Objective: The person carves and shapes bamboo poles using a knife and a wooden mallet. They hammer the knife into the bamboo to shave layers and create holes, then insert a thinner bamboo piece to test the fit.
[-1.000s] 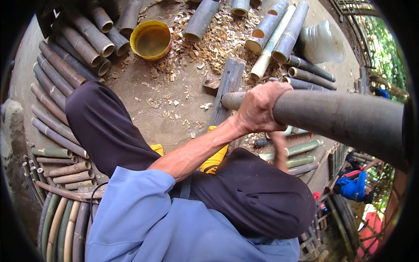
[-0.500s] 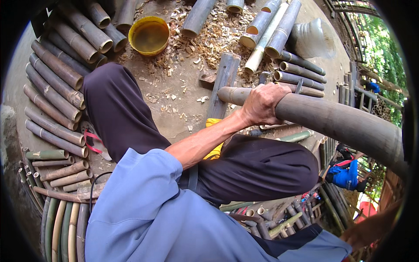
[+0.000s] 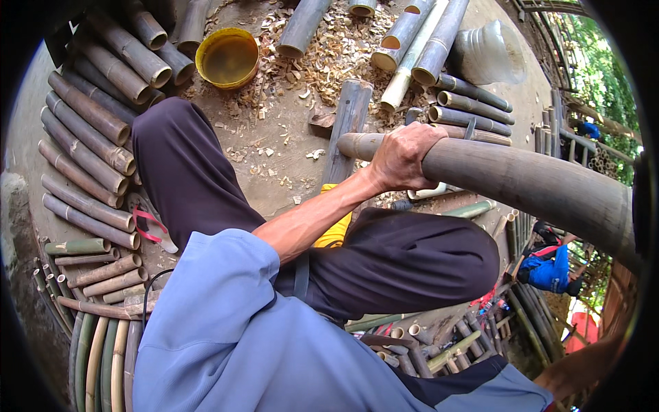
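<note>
My left hand [image 3: 408, 156] is closed round a thick, dark brown bamboo tube [image 3: 528, 180], near its far end. The tube runs slantwise from the middle of the view to the right rim, where its near end is out of sight. The tube's far end lies over a weathered, flat-topped bamboo post [image 3: 348, 123]; I cannot tell whether they touch. A thin grey metal piece like a blade [image 3: 470, 128] shows just beyond the tube. Of my right arm only the forearm [image 3: 583, 367] shows at the lower right; its hand is out of the picture.
Cut bamboo tubes [image 3: 89, 147] lie in rows at left, with more [image 3: 473, 110] at right. A yellow bucket [image 3: 228, 58] of murky liquid stands among wood shavings [image 3: 329, 65]. A clear plastic container [image 3: 489, 53] and a sandal [image 3: 152, 223] lie about. A person in blue [image 3: 546, 268] is at far right.
My left hand and the tube sit slightly farther left in the picture, as the whole view has shifted a little. The grip on the tube is the same.
</note>
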Demonstrator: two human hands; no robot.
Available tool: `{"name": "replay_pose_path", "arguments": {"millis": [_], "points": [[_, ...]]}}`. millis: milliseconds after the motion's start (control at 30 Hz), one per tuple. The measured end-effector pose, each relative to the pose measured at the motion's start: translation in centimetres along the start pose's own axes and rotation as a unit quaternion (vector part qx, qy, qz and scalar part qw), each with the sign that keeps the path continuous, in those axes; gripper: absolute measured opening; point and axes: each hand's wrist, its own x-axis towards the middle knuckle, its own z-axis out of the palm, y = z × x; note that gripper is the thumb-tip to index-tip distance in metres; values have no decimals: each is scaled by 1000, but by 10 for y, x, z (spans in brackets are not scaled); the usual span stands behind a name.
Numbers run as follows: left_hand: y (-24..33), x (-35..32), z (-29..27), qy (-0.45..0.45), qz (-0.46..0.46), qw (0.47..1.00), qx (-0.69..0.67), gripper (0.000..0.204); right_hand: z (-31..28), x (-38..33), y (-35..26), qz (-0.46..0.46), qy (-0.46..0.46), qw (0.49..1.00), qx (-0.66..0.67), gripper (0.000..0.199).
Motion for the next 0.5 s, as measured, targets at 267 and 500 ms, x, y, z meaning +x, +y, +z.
{"name": "replay_pose_path", "arguments": {"millis": [267,500], "points": [[4,3,12,-22,-7,1000,-19,70,0,-143,-17,130,438,878,146,51],[-89,-84,-11,-77,-158,983,56,71,108,-54,-5,69,733,475,482,58]]}}
